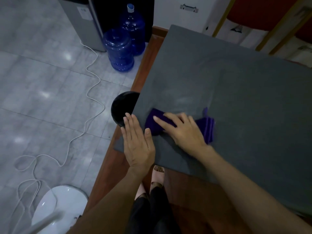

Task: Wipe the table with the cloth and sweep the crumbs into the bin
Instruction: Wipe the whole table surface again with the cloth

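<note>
A purple cloth (206,127) lies folded on the grey mat (236,98) that covers the table, near its left edge. My right hand (182,130) presses flat on the cloth, fingers pointing left. My left hand (137,142) is held flat with fingers together at the mat's left edge, just left of the cloth, holding nothing. A round black bin (121,109) stands on the floor right below that edge, partly hidden by the mat and my left fingertips. Crumbs are too small to make out.
The wooden table rim (143,65) shows along the left of the mat. Two blue water jugs (120,49) and a dispenser (81,19) stand at the back left. A white cable (91,98) snakes over the tiled floor. A white seat (57,205) is at bottom left.
</note>
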The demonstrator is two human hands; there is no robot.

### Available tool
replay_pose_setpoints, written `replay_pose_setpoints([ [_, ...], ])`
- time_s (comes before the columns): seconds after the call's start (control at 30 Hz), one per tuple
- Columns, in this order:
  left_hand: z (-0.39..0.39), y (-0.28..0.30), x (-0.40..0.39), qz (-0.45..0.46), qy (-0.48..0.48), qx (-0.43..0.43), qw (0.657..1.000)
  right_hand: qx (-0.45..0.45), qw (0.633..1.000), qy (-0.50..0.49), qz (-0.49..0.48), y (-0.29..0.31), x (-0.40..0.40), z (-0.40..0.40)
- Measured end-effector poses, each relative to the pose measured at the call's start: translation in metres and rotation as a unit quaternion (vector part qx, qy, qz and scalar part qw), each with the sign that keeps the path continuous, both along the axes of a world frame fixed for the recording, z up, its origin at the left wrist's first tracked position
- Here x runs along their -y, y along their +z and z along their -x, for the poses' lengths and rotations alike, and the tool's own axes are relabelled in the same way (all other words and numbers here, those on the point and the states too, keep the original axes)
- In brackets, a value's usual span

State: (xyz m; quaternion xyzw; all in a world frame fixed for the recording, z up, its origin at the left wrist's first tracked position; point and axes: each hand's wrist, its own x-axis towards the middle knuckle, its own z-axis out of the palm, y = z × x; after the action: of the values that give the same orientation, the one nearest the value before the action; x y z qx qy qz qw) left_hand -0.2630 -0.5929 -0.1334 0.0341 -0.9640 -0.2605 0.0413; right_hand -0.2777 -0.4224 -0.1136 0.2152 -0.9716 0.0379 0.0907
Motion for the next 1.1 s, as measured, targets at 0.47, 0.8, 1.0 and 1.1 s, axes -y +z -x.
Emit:
replay_pose_setpoints([
  [0.47,0.0,-0.001,0.001,0.031,-0.031,0.022,0.999,0.011,0.996,-0.08,0.024,0.007,0.002,0.019],
  [0.8,0.006,-0.004,0.002,0.113,-0.089,0.06,0.988,0.023,0.92,-0.391,-0.004,0.002,-0.108,0.101],
  [1.0,0.05,0.012,-0.017,0.022,-0.088,-0.001,0.996,-0.052,0.873,-0.442,0.201,0.01,-0.097,0.088],
  [1.1,0.099,0.019,-0.042,-0.059,-0.09,-0.031,0.994,-0.015,0.977,-0.178,0.116,0.004,-0.035,0.11],
])
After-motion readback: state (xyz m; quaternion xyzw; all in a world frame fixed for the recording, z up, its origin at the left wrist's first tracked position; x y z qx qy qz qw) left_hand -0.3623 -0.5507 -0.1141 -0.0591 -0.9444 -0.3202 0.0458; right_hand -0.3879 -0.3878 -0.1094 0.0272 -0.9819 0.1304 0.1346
